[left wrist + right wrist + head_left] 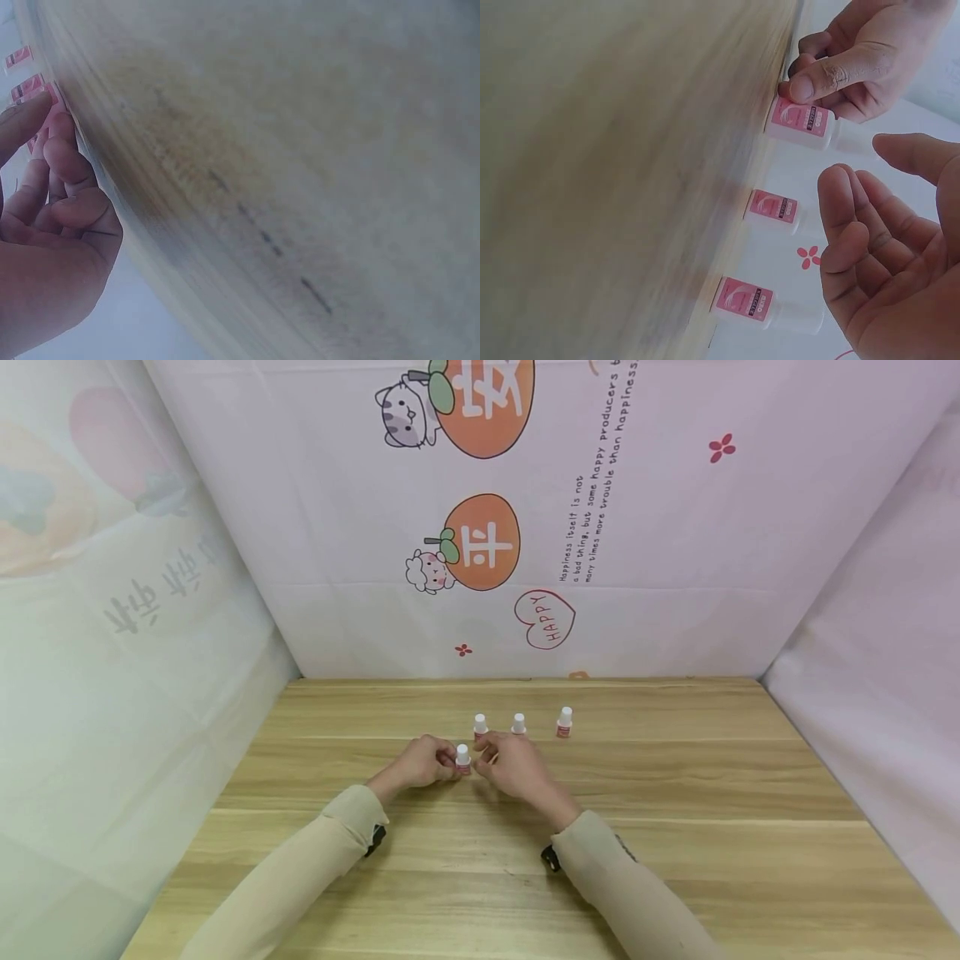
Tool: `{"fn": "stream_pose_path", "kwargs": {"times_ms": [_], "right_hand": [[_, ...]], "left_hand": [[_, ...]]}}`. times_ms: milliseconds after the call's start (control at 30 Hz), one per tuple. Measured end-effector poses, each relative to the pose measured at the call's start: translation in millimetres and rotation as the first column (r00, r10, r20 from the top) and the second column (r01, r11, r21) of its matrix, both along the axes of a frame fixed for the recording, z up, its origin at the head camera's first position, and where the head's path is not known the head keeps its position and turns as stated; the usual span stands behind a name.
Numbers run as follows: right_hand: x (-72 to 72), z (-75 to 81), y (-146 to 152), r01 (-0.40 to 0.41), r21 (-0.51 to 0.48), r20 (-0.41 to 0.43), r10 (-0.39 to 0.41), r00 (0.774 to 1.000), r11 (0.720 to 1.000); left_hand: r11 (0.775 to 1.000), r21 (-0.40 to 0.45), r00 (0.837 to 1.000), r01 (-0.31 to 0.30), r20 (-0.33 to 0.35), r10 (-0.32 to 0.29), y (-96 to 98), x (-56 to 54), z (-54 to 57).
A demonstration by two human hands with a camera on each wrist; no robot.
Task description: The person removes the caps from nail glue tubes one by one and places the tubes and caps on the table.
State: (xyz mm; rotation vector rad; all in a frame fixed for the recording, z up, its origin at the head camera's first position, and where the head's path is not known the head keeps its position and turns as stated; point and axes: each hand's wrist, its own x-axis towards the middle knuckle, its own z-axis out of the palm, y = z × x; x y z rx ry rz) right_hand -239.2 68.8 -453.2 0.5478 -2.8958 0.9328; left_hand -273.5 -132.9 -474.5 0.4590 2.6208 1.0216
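Observation:
My left hand (pixel 423 762) pinches a small white bottle (pixel 462 762) with a pink label low on its body, between thumb and fingers. In the right wrist view that bottle (pixel 801 121) stands upright on the table, its white cap uncovered. Just to its right is my right hand (pixel 517 767), thumb and fingers apart with nothing between them. The right wrist view has this hand (pixel 900 259) close by the cap. Behind the hands stand three like bottles: one at the left (pixel 480 725), a middle one (pixel 519 723) partly hidden by the right hand, and one farther right (pixel 565 723).
The wood-grained table (pixel 675 827) ends at a white printed cloth (pixel 637 627) at the back. White cloth walls also close off the left (pixel 150 693) and right (pixel 885 652) sides. A dark wrist strap (pixel 551 858) shows at the right sleeve.

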Motion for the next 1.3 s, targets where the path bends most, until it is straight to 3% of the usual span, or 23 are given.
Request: {"fn": "stream_pose_path", "kwargs": {"times_ms": [233,600,933,1300], "right_hand": [[1.4,2.4,-3.7,-0.007,-0.006,-0.024,0.007,1.0,1.0],[0.4,2.2,-11.2,0.009,-0.01,-0.03,-0.01,0.999,1.0],[-2.5,0.5,-16.2,0.06,0.035,-0.026,-0.059,0.998,0.998],[-4.9,1.3,-16.7,0.035,0.036,-0.111,-0.03,0.993,0.999]], "left_hand": [[1.0,-0.016,0.999,0.025,-0.023,-0.025,1.3,0.3,-2.1],[0.999,-0.008,0.999,0.044,-0.002,-0.044,0.7,3.9,-1.6],[0.998,-0.023,0.997,0.051,-0.054,-0.052,1.3,1.6,-3.6],[0.997,-0.039,0.994,0.062,-0.091,-0.065,2.3,0.0,-2.6]]}}
